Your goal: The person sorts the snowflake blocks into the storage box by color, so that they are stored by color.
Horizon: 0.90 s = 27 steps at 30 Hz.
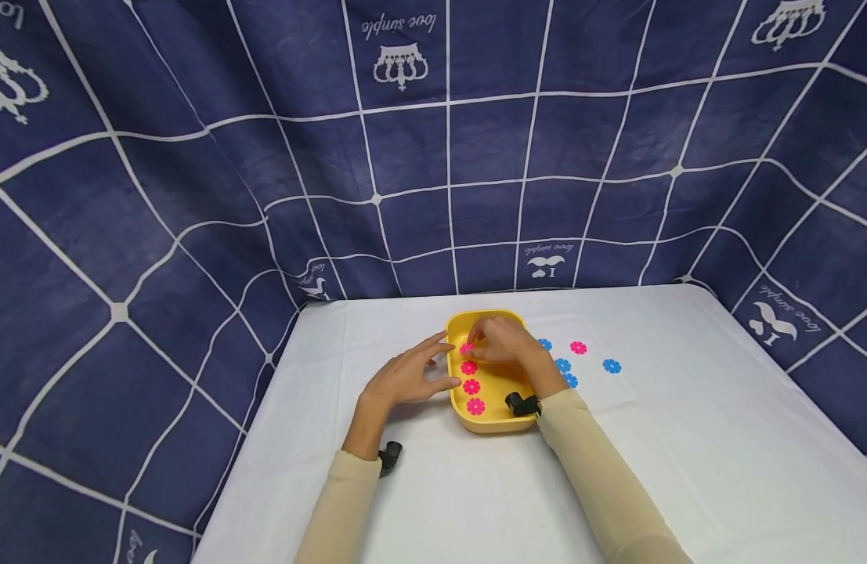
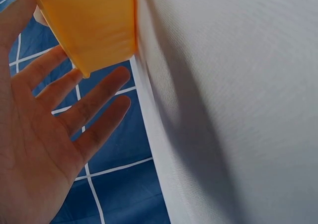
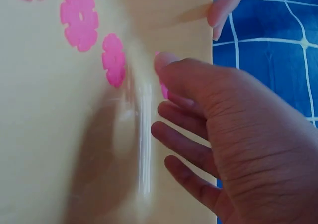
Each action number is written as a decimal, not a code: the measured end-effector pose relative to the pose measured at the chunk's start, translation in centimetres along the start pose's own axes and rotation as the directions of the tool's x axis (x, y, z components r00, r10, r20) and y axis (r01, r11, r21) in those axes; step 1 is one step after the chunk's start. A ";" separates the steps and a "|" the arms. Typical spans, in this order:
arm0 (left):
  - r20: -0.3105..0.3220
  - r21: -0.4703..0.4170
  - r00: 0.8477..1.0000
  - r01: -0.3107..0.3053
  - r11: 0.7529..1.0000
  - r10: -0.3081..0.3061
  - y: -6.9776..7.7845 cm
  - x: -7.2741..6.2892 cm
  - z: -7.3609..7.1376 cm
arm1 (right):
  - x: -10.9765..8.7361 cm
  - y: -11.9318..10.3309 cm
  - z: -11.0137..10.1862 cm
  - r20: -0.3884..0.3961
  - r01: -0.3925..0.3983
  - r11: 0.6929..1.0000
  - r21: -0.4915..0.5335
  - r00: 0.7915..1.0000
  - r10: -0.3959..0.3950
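Observation:
A yellow tray (image 1: 500, 427) stands on the white cloth. Inside, along its left side, three pink flower-shaped discs (image 1: 471, 387) lie in a row. At the far end of that row my right hand (image 1: 500, 341) pinches another pink disc (image 3: 165, 90) between thumb and forefinger, its other fingers loosely bent. The fingers partly cover this disc in the right wrist view. My left hand (image 1: 405, 374) is at the tray's left rim, fingers spread and relaxed, with fingertips right by the tray's outer wall (image 2: 94, 30).
Right of the tray, several blue flower-shaped discs (image 1: 612, 366) and one pink disc (image 1: 578, 347) lie on the cloth, some partly behind my right forearm. A dark blue curtain with white lines (image 1: 489, 157) hangs around the back and sides of the table (image 1: 468, 493).

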<state>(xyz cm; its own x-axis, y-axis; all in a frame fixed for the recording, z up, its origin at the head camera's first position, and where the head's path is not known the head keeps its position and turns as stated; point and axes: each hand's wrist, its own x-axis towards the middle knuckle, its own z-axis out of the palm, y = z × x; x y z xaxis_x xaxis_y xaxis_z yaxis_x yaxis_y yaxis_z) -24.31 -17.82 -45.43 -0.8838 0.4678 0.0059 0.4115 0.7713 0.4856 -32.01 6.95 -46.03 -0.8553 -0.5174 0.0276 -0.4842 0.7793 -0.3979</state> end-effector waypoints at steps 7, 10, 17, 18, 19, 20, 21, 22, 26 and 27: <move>-0.012 0.014 1.000 -0.009 1.000 0.009 -0.1 0.0 0.0 | 0.1 -0.1 0.5 0.025 -0.045 0.999 -0.027 0.999 0.045; -0.010 0.013 1.000 0.000 1.000 0.000 -0.1 0.0 0.1 | 0.1 -0.1 0.7 0.028 -0.053 0.998 -0.034 0.998 0.054; -0.015 0.005 1.000 -0.005 1.000 0.005 -0.2 0.0 0.1 | 0.4 -0.2 1.1 0.032 -0.055 0.997 -0.057 0.998 0.057; -0.017 0.005 1.000 -0.008 1.000 0.008 -0.3 0.0 0.1 | 0.5 -0.1 1.2 0.031 -0.052 0.997 -0.060 0.998 0.054; -0.019 0.007 1.000 -0.010 1.000 0.010 -0.3 0.0 0.1 | 0.5 -0.1 1.2 0.033 -0.050 0.997 -0.059 0.998 0.052; -0.021 0.006 1.000 -0.014 1.000 0.014 -0.3 0.0 0.1 | 0.6 -0.2 1.2 0.036 -0.049 0.997 -0.057 0.998 0.052; -0.022 0.008 1.000 -0.018 1.000 0.018 -0.4 0.1 0.1 | 0.6 -0.1 1.2 0.038 -0.048 0.997 -0.059 0.998 0.050; -0.023 0.008 1.000 -0.021 1.000 0.022 -0.4 0.1 0.1 | 0.6 -0.1 1.2 0.040 -0.049 0.997 -0.057 0.998 0.052; -0.022 0.006 0.999 -0.025 1.000 0.026 -0.4 0.1 0.2 | 0.4 -0.1 1.2 0.053 -0.047 0.997 -0.065 0.997 0.051; -0.019 0.006 1.000 -0.022 1.000 0.023 -0.4 0.1 0.2 | 0.4 0.0 1.2 0.056 -0.048 0.997 -0.065 0.997 0.052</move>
<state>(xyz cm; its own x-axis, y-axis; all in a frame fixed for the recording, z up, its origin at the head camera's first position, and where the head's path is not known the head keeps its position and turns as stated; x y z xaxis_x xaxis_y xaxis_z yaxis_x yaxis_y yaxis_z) -24.54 -17.95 -45.78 -0.8784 0.4768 0.0334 0.4324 0.7630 0.4805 -32.12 6.26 -47.15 -0.8676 -0.4953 -0.0443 -0.4535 0.8245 -0.3385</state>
